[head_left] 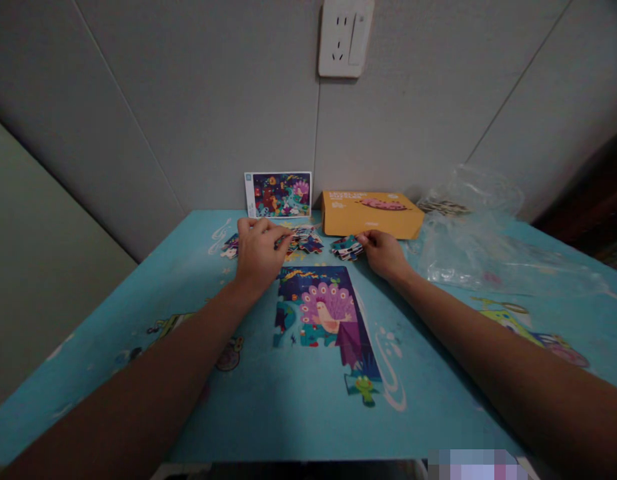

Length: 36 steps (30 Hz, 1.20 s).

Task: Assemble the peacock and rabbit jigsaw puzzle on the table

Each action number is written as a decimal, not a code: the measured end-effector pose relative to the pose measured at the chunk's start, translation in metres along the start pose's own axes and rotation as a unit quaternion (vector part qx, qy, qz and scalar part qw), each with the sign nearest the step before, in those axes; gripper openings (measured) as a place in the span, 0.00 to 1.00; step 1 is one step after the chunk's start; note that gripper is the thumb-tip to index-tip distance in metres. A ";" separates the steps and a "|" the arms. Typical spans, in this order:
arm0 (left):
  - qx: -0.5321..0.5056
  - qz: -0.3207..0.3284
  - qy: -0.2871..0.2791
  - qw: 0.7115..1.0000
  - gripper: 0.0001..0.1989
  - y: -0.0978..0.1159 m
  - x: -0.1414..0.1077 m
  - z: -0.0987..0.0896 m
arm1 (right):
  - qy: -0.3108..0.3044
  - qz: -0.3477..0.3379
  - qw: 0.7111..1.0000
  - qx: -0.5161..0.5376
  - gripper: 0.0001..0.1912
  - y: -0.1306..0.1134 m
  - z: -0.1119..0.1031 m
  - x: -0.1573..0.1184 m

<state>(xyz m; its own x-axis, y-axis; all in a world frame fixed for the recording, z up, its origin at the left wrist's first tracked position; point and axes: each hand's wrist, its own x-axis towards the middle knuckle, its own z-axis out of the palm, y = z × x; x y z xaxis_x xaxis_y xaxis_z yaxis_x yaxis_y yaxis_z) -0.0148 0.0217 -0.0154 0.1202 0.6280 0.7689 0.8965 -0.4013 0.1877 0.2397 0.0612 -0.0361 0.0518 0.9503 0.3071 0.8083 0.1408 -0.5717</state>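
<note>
My left hand is over a loose heap of jigsaw pieces. Its thumb and index finger come close together at the heap's edge, and whatever is between them is hidden. More pieces show on the hand's left side. My right hand pinches a jigsaw piece at the right edge of a smaller pile. Nearer to me, between my forearms, lies a partly joined jigsaw with a pink peacock. A piece with a green frog forms its lower corner.
A picture card leans on the wall behind the pieces. Beside it stands an orange puzzle box. Clear plastic bags lie at the right, with a stack of pieces among them. The blue table has cartoon prints.
</note>
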 end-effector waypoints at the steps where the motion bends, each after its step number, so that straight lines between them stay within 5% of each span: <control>1: -0.012 0.011 0.004 1.000 0.06 0.001 0.000 -0.001 | -0.004 0.010 1.000 -0.010 0.12 -0.001 -0.001 -0.001; 10: -0.113 0.041 0.034 0.992 0.05 0.007 -0.002 0.002 | -0.025 0.070 0.994 -0.083 0.13 -0.016 -0.010 -0.010; 13: -0.131 0.080 0.035 0.988 0.06 0.012 -0.002 -0.002 | 0.006 -0.046 0.999 -0.011 0.16 -0.018 -0.012 -0.013; 16: -0.141 0.090 0.002 0.986 0.06 0.017 -0.002 -0.007 | -0.009 -0.201 0.975 0.091 0.16 -0.025 -0.013 -0.019; 18: -0.147 0.081 -0.028 0.985 0.08 0.019 -0.003 -0.010 | -0.025 -0.243 0.961 0.133 0.15 -0.029 -0.013 -0.023; 24: -0.151 0.033 -0.069 0.986 0.09 0.022 -0.004 -0.012 | -0.038 -0.245 0.953 0.172 0.10 -0.030 -0.016 -0.026; 36: -0.142 -0.010 -0.033 0.989 0.14 0.015 -0.002 -0.007 | -0.031 -0.224 0.957 0.181 0.08 -0.035 -0.020 -0.029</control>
<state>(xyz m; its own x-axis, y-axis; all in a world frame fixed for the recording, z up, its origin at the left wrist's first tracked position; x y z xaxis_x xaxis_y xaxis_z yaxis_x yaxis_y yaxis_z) -0.0047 0.0095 -0.0095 0.1402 0.6763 0.7232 0.7443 -0.5536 0.3735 0.2217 0.0233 -0.0100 -0.2962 0.7847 0.5446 0.4837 0.6149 -0.6229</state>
